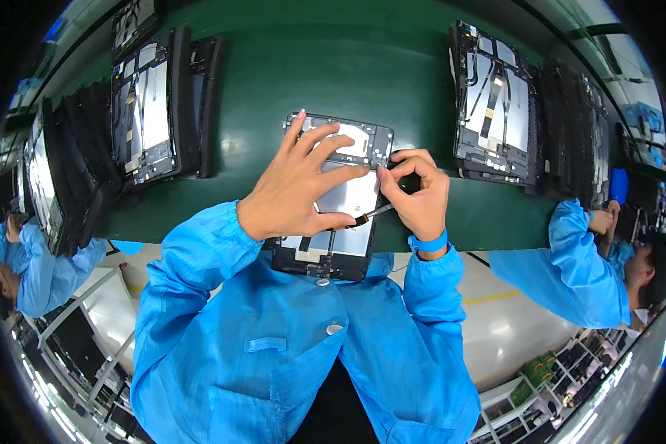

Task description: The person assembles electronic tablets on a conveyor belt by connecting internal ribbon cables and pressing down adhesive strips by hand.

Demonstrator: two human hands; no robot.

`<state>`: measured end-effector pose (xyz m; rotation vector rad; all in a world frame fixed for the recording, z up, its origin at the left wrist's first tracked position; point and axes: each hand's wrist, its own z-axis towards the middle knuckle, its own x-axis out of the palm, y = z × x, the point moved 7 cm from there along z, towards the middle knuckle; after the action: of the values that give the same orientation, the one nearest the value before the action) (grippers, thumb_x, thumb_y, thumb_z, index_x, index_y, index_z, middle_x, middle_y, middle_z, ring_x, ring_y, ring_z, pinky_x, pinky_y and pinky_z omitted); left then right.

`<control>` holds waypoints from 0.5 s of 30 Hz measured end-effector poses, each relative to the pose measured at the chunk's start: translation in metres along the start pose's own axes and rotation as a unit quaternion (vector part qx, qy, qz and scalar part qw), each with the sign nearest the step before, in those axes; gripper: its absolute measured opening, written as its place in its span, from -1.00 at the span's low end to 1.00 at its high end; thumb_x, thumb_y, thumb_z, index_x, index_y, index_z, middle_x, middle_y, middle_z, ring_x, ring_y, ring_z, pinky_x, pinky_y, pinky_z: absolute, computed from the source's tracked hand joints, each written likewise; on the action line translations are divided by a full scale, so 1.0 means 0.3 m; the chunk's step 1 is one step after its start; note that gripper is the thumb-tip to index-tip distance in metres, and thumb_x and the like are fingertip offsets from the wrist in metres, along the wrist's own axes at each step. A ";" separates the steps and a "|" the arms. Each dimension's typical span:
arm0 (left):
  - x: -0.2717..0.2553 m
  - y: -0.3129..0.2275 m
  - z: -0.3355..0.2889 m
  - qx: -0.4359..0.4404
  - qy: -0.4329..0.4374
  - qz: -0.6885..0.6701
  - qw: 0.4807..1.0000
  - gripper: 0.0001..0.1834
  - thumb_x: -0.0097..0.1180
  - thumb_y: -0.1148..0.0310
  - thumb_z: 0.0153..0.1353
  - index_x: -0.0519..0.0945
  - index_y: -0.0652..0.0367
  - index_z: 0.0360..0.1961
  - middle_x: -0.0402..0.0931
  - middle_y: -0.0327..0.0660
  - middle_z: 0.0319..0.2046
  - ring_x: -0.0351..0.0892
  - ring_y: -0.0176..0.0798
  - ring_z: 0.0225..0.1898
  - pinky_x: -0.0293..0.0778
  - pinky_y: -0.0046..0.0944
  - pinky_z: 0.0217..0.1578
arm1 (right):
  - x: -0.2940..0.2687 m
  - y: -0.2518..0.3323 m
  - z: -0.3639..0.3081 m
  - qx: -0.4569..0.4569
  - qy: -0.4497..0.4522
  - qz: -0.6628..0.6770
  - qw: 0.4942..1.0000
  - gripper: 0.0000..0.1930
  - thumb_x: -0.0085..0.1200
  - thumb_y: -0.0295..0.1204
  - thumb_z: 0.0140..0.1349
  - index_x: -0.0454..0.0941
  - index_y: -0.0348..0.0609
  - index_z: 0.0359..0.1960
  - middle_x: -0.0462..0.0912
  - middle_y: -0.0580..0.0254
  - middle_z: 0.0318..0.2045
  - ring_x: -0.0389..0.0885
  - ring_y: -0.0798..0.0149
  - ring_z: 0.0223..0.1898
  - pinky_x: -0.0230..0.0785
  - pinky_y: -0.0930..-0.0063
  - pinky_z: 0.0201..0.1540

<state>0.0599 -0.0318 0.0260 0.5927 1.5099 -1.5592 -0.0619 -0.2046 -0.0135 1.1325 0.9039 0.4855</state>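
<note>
On opened tablet (348, 198), left hand (292, 181) (spread), right hand (422, 196) pinched at edge

L hand (292, 177) splayed, palm down — R hand (420, 194) curled, prob. pinching thumb-to-index, contact hard to see.

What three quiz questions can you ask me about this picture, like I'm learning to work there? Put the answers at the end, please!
1. Pick one: what colour is the table?
A) red
B) green
C) white

2. True or false: all the stacked tablets are on the left side of the table.

3. Fill in the gap: the person's ___ hand is spread out over the opened tablet in the middle.

Key:
1. B, green.
2. False: there are stacked tablets on the right side too.
3. Left: the left hand is spread out over it.
</note>
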 end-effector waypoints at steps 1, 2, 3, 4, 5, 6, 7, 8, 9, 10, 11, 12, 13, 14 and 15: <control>0.000 0.005 0.006 -0.003 0.003 0.006 1.000 -0.22 0.61 -0.13 0.01 0.73 -0.18 0.28 0.46 -0.05 0.39 0.25 0.26 0.58 -0.15 0.58 0.64 | 0.000 0.001 0.009 -0.004 0.002 0.003 1.000 -0.82 0.56 -0.53 0.12 0.73 -0.28 -0.42 0.79 0.05 -0.26 0.80 0.15 -0.14 0.58 0.31 -0.03; 0.002 0.006 0.007 -0.002 0.003 0.006 1.000 -0.22 0.61 -0.13 0.01 0.73 -0.18 0.28 0.46 -0.05 0.39 0.25 0.26 0.58 -0.15 0.58 0.64 | 0.000 0.002 0.010 -0.004 0.000 0.002 1.000 -0.82 0.56 -0.53 0.12 0.73 -0.28 -0.42 0.79 0.05 -0.26 0.80 0.15 -0.14 0.58 0.31 -0.03; 0.000 0.005 0.015 0.000 -0.001 0.004 1.000 -0.25 0.60 -0.13 0.02 0.74 -0.16 0.26 0.46 -0.05 0.38 0.25 0.26 0.57 -0.15 0.58 0.64 | -0.006 0.007 0.015 -0.007 0.000 -0.001 1.000 -0.82 0.56 -0.53 0.12 0.73 -0.27 -0.42 0.79 0.05 -0.27 0.80 0.15 -0.14 0.58 0.30 -0.03; -0.005 0.002 0.028 0.003 -0.005 0.002 1.000 -0.27 0.60 -0.12 0.03 0.75 -0.14 0.24 0.47 -0.05 0.37 0.26 0.26 0.56 -0.14 0.58 0.64 | -0.017 0.015 0.023 -0.011 -0.003 -0.004 1.000 -0.82 0.56 -0.53 0.12 0.73 -0.27 -0.42 0.79 0.06 -0.28 0.80 0.14 -0.15 0.59 0.29 -0.03; -0.001 -0.009 0.038 0.013 -0.006 -0.002 1.000 -0.27 0.60 -0.12 0.03 0.75 -0.14 0.24 0.47 -0.05 0.37 0.26 0.26 0.56 -0.14 0.58 0.64 | -0.032 0.017 0.016 -0.010 -0.011 -0.012 1.000 -0.82 0.56 -0.53 0.12 0.73 -0.27 -0.42 0.79 0.06 -0.28 0.80 0.14 -0.15 0.59 0.29 -0.03; 0.000 -0.023 0.050 0.019 -0.008 -0.001 1.000 -0.29 0.59 -0.11 0.05 0.75 -0.12 0.24 0.48 -0.04 0.34 0.28 0.26 0.54 -0.13 0.59 0.64 | -0.050 0.025 0.010 -0.026 -0.018 -0.015 0.999 -0.82 0.56 -0.54 0.11 0.73 -0.25 -0.43 0.79 0.08 -0.28 0.80 0.14 -0.16 0.59 0.29 -0.03; -0.003 -0.043 0.066 0.030 -0.011 -0.002 0.999 -0.30 0.58 -0.10 0.07 0.76 -0.11 0.23 0.48 -0.03 0.32 0.30 0.26 0.53 -0.11 0.60 0.63 | -0.072 0.037 0.003 -0.043 -0.028 -0.022 0.998 -0.82 0.56 -0.54 0.11 0.72 -0.24 -0.43 0.79 0.10 -0.29 0.79 0.14 -0.16 0.59 0.28 -0.03; -0.003 -0.050 0.072 0.034 -0.007 0.007 0.999 -0.31 0.58 -0.07 0.08 0.75 -0.08 0.24 0.49 0.00 0.30 0.32 0.28 0.50 -0.09 0.60 0.62 | -0.074 0.034 0.000 -0.054 -0.047 -0.023 0.997 -0.83 0.54 -0.56 0.12 0.72 -0.20 -0.42 0.79 0.14 -0.31 0.78 0.15 -0.17 0.58 0.27 -0.04; 0.000 -0.054 0.077 0.049 -0.008 0.012 0.999 -0.31 0.57 -0.04 0.10 0.74 -0.04 0.25 0.49 0.04 0.28 0.34 0.30 0.48 -0.06 0.60 0.61 | -0.068 0.015 0.005 -0.047 -0.048 -0.006 0.998 -0.84 0.54 -0.54 0.14 0.73 -0.17 -0.38 0.78 0.15 -0.33 0.76 0.16 -0.17 0.57 0.25 -0.08; -0.002 -0.034 0.061 0.061 -0.032 0.025 0.997 -0.30 0.55 -0.04 0.13 0.73 0.00 0.26 0.51 0.07 0.20 0.40 0.32 0.40 -0.01 0.63 0.58 | -0.031 -0.013 0.013 -0.012 -0.039 0.008 0.999 -0.87 0.51 -0.49 0.19 0.75 -0.14 -0.34 0.77 0.12 -0.31 0.75 0.12 -0.19 0.56 0.21 -0.11; -0.016 -0.055 0.046 0.053 -0.031 0.041 0.997 -0.32 0.54 -0.02 0.15 0.72 0.03 0.27 0.50 0.05 0.15 0.43 0.32 0.34 0.02 0.66 0.56 | -0.005 0.012 0.011 -0.037 -0.039 -0.003 0.999 -0.89 0.47 -0.45 0.25 0.76 -0.14 -0.34 0.75 0.10 -0.31 0.73 0.05 -0.20 0.56 0.18 -0.10; -0.018 -0.061 0.032 0.053 -0.025 0.048 0.997 -0.34 0.51 0.03 0.17 0.72 0.05 0.27 0.50 0.04 0.11 0.44 0.30 0.32 0.04 0.68 0.54 | 0.020 0.003 0.007 -0.025 -0.053 0.023 0.998 -0.90 0.52 -0.51 0.22 0.79 -0.13 -0.31 0.72 0.16 -0.35 0.71 0.26 -0.32 0.54 0.36 -0.23; -0.020 -0.071 0.020 0.062 -0.032 0.054 0.996 -0.38 0.48 0.07 0.19 0.72 0.08 0.26 0.51 0.03 0.13 0.43 0.29 0.34 0.05 0.67 0.54 | 0.044 0.003 0.011 -0.004 -0.051 0.032 0.998 -0.91 0.50 -0.48 0.23 0.80 -0.10 -0.30 0.71 0.18 -0.34 0.69 0.21 -0.31 0.53 0.27 -0.20; -0.015 -0.084 0.014 0.073 -0.035 0.064 0.995 -0.41 0.46 0.12 0.20 0.71 0.15 0.22 0.54 0.02 0.19 0.43 0.30 0.36 0.06 0.64 0.55 | 0.073 -0.010 0.026 -0.089 -0.045 -0.021 0.995 -0.91 0.49 -0.41 0.25 0.81 -0.07 -0.31 0.72 0.19 -0.31 0.65 0.18 -0.31 0.48 0.19 -0.14; -0.008 -0.079 0.013 0.089 -0.041 0.073 0.993 -0.44 0.45 0.15 0.19 0.72 0.23 0.16 0.56 0.02 0.25 0.42 0.29 0.38 0.06 0.61 0.57 | 0.084 0.000 0.052 -0.077 -0.023 -0.021 0.997 -0.88 0.50 -0.33 0.25 0.81 -0.04 -0.33 0.75 0.21 -0.33 0.64 0.15 -0.30 0.44 0.13 -0.11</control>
<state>0.0425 -0.0374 0.0416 0.7164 1.2469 -1.5941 -0.0349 -0.1948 -0.0206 0.9791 0.8335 0.4844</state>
